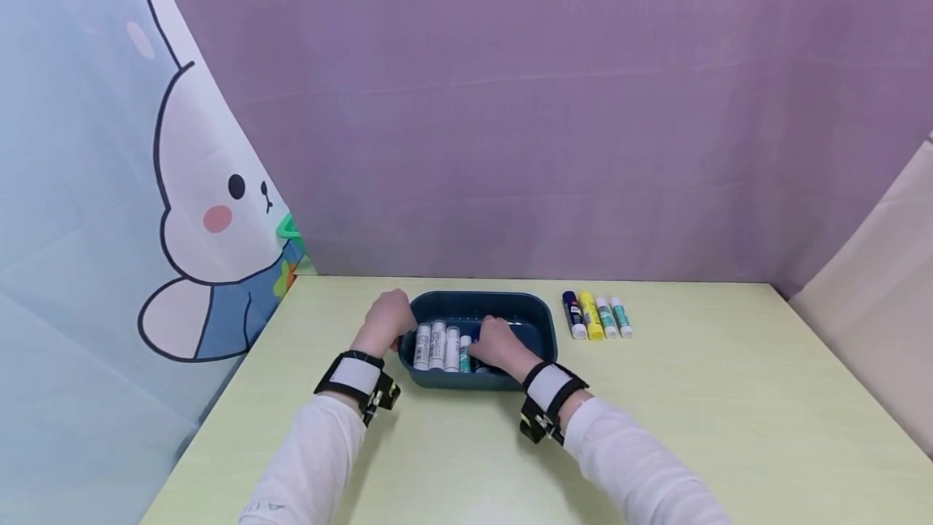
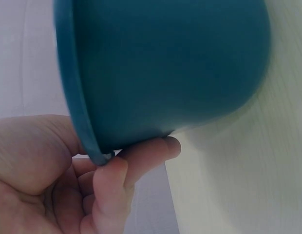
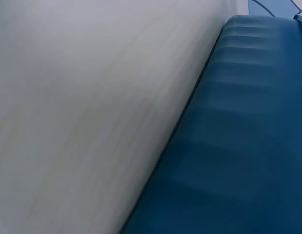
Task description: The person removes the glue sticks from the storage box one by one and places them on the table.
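A dark blue basin (image 1: 539,322) stands on the table, holding a row of glue sticks along its left and middle. Among them are several white glue sticks (image 1: 437,345) and a green-and-white one (image 1: 465,355). My left hand (image 1: 389,321) grips the basin's left end; in the left wrist view its fingers (image 2: 151,155) pinch the rim from outside. Inside the basin, my right hand (image 1: 503,344) has its fingers curled at a dark blue glue stick (image 1: 479,365), mostly hidden beneath it. The right wrist view shows only the basin's outer wall (image 3: 238,131) and the tabletop.
Right of the basin lie several more glue sticks in a row: a navy one (image 1: 574,315), a yellow one (image 1: 591,316) and teal-and-white ones (image 1: 621,317). A purple curtain (image 1: 510,120) hangs behind the table's back edge. A cartoon-printed cloth (image 1: 204,249) hangs at left.
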Motion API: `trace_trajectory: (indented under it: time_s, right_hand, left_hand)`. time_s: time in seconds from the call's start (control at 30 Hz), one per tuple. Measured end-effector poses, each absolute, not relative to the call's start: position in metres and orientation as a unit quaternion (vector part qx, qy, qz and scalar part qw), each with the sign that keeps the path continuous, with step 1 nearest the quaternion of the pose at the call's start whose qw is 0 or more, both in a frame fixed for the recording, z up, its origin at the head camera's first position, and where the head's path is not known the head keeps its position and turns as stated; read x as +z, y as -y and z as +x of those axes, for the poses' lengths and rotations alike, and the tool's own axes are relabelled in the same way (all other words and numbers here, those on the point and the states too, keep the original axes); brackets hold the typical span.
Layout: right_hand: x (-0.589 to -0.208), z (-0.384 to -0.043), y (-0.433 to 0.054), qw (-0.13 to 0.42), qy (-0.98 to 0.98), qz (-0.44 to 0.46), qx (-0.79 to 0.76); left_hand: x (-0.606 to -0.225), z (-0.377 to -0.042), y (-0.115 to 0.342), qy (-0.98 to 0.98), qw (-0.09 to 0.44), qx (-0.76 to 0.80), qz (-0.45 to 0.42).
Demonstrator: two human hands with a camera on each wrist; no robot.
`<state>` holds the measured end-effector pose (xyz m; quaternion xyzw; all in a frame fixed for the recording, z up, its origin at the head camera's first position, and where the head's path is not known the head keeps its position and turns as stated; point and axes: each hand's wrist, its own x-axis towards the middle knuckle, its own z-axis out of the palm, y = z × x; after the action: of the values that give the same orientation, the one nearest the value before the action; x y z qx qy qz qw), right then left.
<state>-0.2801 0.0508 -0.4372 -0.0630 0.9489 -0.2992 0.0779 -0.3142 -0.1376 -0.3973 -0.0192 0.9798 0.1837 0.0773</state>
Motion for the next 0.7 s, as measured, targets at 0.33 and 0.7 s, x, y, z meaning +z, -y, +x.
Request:
trace_trajectory:
  time_s: [0.33, 0.7]
  right_hand:
    - [-0.433, -0.281, -0.056, 0.086, -0.946, -0.063, -0.305]
    - [-0.413, -0.286, -0.068, 0.066, -0.947, -0.068, -0.308]
  left_hand:
    - [-0.395, -0.311, 0.137, -0.981, 0.071, 0.179, -0.01]
    - [-0.393, -0.31, 0.138, -0.98, 0.073, 0.183, -0.014]
